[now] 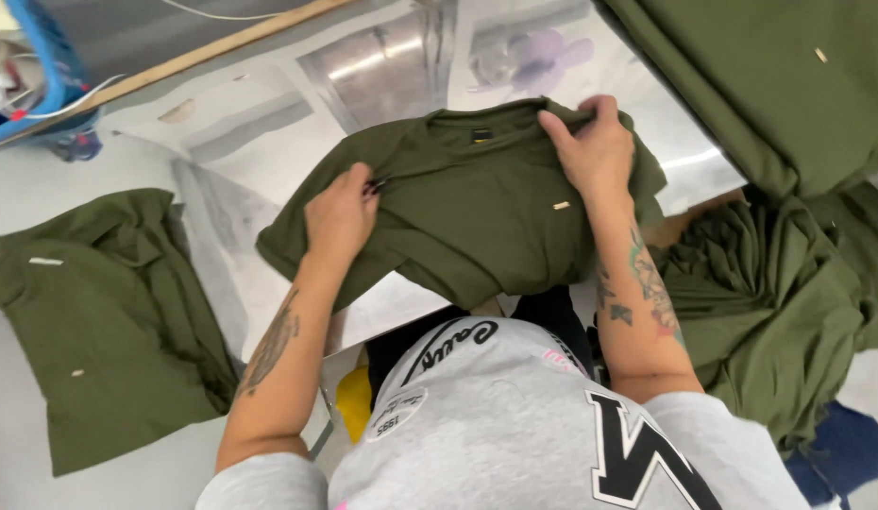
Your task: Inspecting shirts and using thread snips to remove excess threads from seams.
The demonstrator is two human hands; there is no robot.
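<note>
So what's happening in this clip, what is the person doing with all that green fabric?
A person in a grey sweatshirt is handling an olive green T-shirt laid on a shiny white work table. The left hand pinches the fabric at one side, and the right hand has a grip on the cloth near the collar. Another olive shirt lies flat to the left, and a heap of the same green garments sits on the right.

Site: garment workshop | Evidence: identical olive shirts (109, 321) piled on glossy work table (382, 66), fabric heap (779, 302)
</note>
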